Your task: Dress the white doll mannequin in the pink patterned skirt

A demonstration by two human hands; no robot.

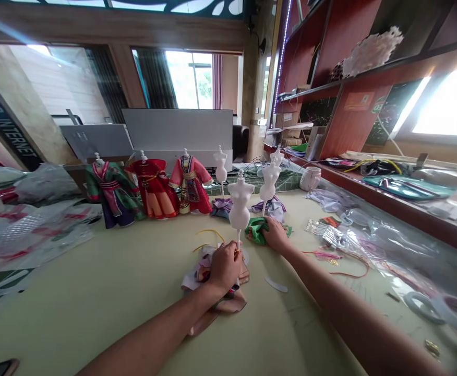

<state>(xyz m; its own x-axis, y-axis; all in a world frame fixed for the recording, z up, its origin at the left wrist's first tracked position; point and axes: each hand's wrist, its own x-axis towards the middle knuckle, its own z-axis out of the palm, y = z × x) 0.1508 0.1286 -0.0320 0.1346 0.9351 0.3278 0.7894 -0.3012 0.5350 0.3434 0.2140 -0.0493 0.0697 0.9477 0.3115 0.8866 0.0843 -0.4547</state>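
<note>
My left hand (pixel 227 266) is closed at the thin stand of a small white dress form (pixel 240 203), over a bundle of pinkish and brown doll clothes (pixel 234 302). Whether its fingers grip the stand or the cloth is hard to make out. Farther out, my right hand (pixel 276 234) has its fingers closed on a green doll garment (pixel 256 231), which lies on the table in front of another bare dress form (pixel 270 180). A yellow cord (pixel 213 231) curves beside the left hand's bundle.
Three dressed forms stand at the back left, one in a red dress (pixel 150 183). A white curved strip (pixel 276 285) lies between my arms. On the right are clear plastic packaging (pixel 393 240), an orange cord (pixel 356 274) and tape rolls (pixel 424 307). A mug (pixel 310 178) stands behind.
</note>
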